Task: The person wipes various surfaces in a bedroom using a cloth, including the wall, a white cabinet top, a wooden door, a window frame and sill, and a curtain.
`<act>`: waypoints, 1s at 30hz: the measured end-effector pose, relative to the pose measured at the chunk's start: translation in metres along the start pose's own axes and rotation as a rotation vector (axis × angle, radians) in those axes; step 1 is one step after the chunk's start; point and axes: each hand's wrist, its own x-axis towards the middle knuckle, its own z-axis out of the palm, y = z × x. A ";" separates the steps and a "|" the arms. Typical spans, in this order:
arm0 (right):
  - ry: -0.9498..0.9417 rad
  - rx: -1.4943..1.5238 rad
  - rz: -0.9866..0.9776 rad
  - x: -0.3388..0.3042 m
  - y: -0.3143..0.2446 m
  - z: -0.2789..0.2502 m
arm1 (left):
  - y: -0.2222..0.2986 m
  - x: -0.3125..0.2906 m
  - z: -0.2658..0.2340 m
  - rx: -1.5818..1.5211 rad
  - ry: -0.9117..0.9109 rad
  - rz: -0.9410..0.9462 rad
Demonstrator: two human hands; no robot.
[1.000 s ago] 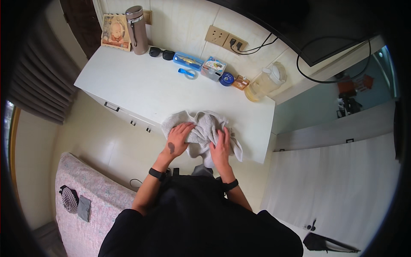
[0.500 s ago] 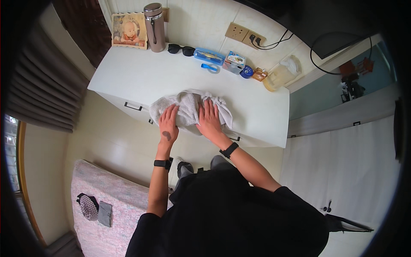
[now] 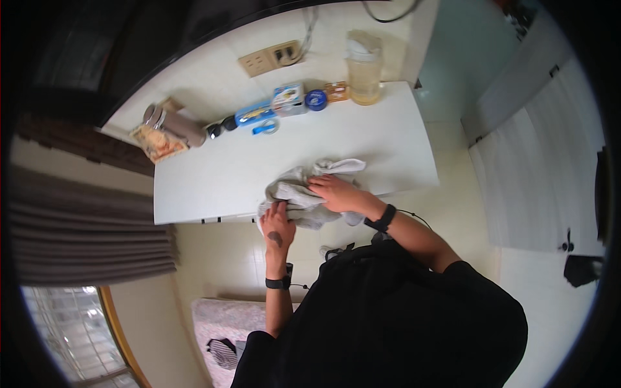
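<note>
Cloth (image 3: pixel 310 191), grey and crumpled, is spread at the desk's (image 3: pixel 213 184) near edge. It is pinned at 7 o'clock by the left hand (image 3: pixel 278 226) and pressed flat at 3 o'clock by the right hand (image 3: pixel 336 193), apparently to steady it. Neither hand is closed around it. Jar (image 3: pixel 363 68) stands at 1 o'clock.

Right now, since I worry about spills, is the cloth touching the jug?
No, the cloth lies at the table's near edge under both hands, well apart from the jug by the wall.
</note>
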 end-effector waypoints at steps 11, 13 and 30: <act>0.118 0.037 0.385 -0.215 0.096 -0.145 | 0.244 0.044 0.074 0.019 -0.222 0.443; 0.084 0.054 0.353 -0.210 0.114 -0.147 | 0.267 0.047 0.082 0.166 -0.266 0.396; 0.043 -0.374 0.361 -0.147 0.181 -0.147 | 0.229 0.093 0.112 -0.307 0.187 0.158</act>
